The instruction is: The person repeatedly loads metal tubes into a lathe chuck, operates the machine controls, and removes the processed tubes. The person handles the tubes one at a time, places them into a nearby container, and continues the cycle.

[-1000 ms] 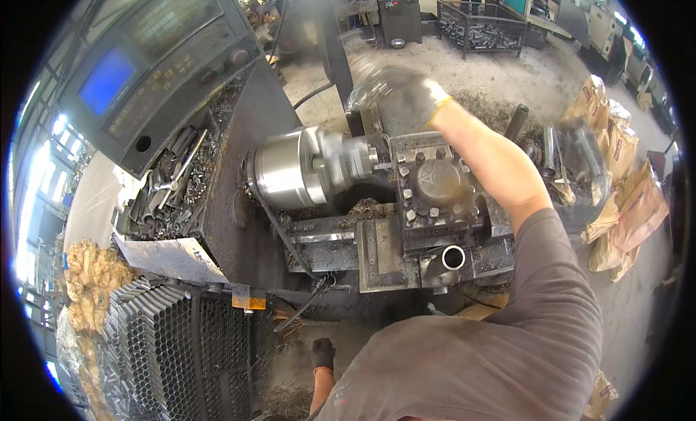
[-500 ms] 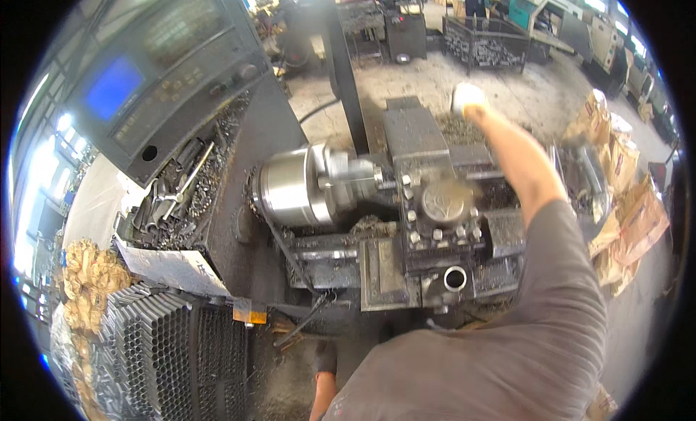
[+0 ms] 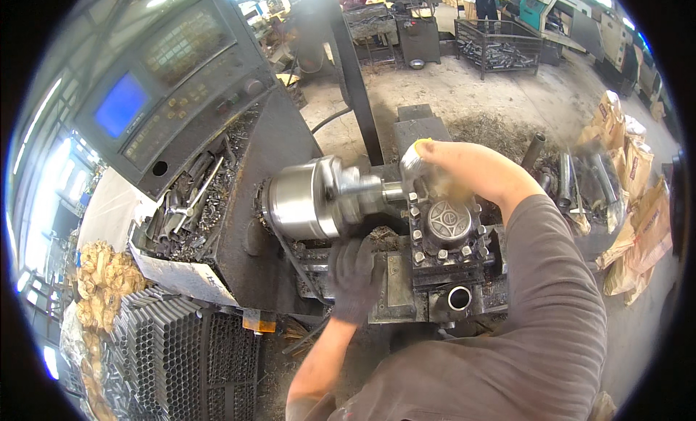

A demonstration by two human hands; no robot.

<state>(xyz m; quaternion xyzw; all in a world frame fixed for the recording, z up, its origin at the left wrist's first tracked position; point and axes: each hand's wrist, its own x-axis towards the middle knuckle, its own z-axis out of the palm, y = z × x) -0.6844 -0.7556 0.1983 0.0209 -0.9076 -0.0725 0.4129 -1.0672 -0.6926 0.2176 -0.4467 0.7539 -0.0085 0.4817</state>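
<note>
My left hand (image 3: pixel 354 276), in a dark grey glove, is just below the lathe chuck (image 3: pixel 301 200), its fingers stretched toward it. Nothing shows in that hand. A metal workpiece (image 3: pixel 392 191) sticks out of the chuck's right side; the jaws (image 3: pixel 351 185) look smeared, as if turning. My right hand (image 3: pixel 413 161), in a pale glove, is at the far side of the tool post, just above the workpiece end; its fingers are blurred and partly hidden. Below that hand is the tool post (image 3: pixel 446 224) with its round cap and several bolts.
The control panel (image 3: pixel 123 105) with a blue screen stands at the left, above a tray (image 3: pixel 181 276) of tools and chips. Stacked tubes (image 3: pixel 156 327) lie at the lower left. Brown paper sacks (image 3: pixel 638 232) stand at the right. A wire bin (image 3: pixel 500 26) holds metal parts farther back.
My right hand has come in from the far right to the tool post. My left hand has risen from near my body to below the chuck.
</note>
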